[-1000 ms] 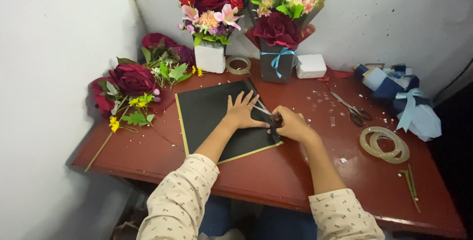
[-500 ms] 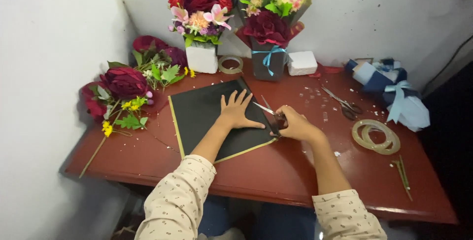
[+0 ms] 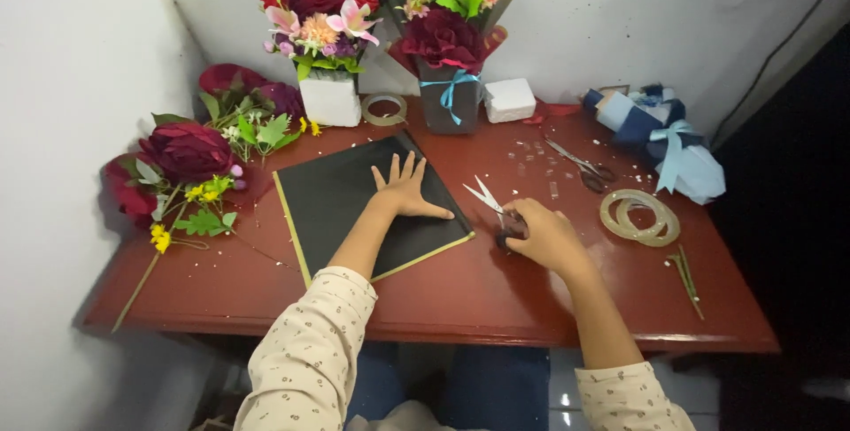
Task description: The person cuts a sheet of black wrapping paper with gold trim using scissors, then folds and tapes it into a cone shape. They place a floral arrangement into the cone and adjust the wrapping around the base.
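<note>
Since 0.5 s ago the right hand has slid off the black sheet w/ the scissors, now sitting on bare tabletop just right of the sheet's edge; before, it was at the sheet next to the left hand.

Left hand: fully opened, 5 fingers spread, palm flat on the sheet's upper right part, pressing it down. Right hand: curled around the scissor handles, blades parted and pointing up-left toward the left hand, tips near but apart from it.

Sheet: black w/ a thin yellow-green border, lying flat at a slight angle, center-left of the tabletop, its right corner between the 2 hands.

Surface: dark red wooden tabletop, pushed into a white-walled corner. Left side: loose dark red flowers w/ green leaves & small yellow blooms. Back: 2 bouquets, 1 in a white box, 1 in a dark wrap w/ blue ribbon; a tape roll between them, a white block beside. Right: 2nd pair of scissors, clear tape rolls, blue wrapped bundle, small clear scraps scattered.
</note>
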